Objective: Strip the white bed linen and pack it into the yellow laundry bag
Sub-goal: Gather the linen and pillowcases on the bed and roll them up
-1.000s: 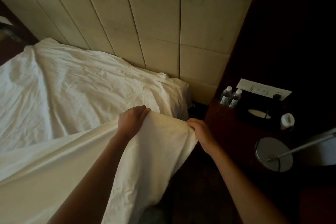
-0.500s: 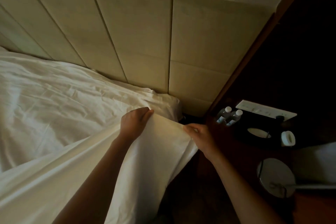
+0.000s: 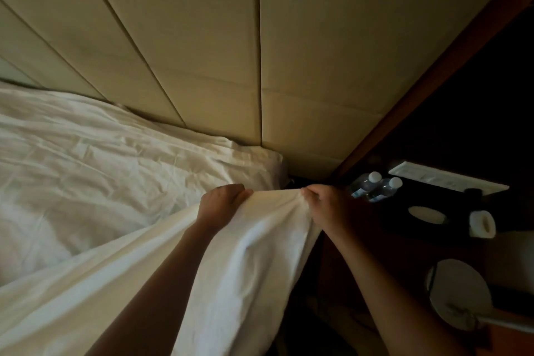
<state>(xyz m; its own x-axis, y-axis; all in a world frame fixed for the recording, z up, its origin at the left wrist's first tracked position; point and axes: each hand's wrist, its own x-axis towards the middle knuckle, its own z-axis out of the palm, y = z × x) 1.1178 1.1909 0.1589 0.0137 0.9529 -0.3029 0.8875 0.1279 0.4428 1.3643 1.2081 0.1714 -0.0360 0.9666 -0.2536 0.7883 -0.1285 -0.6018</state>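
Both hands, left hand (image 3: pixel 221 202) and right hand (image 3: pixel 326 205), grip the white sheet (image 3: pixel 254 240) edge.

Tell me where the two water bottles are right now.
In the head view the two water bottles stand side by side at right on the dark bedside table, just beyond the right hand and beside the black tissue box.

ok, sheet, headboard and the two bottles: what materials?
White sheet: woven fabric, probably cotton, matte; it creases and drapes. Headboard: padded panels, likely beige leatherette; seams, dull sheen. Bottles: clear plastic by the look, white caps.
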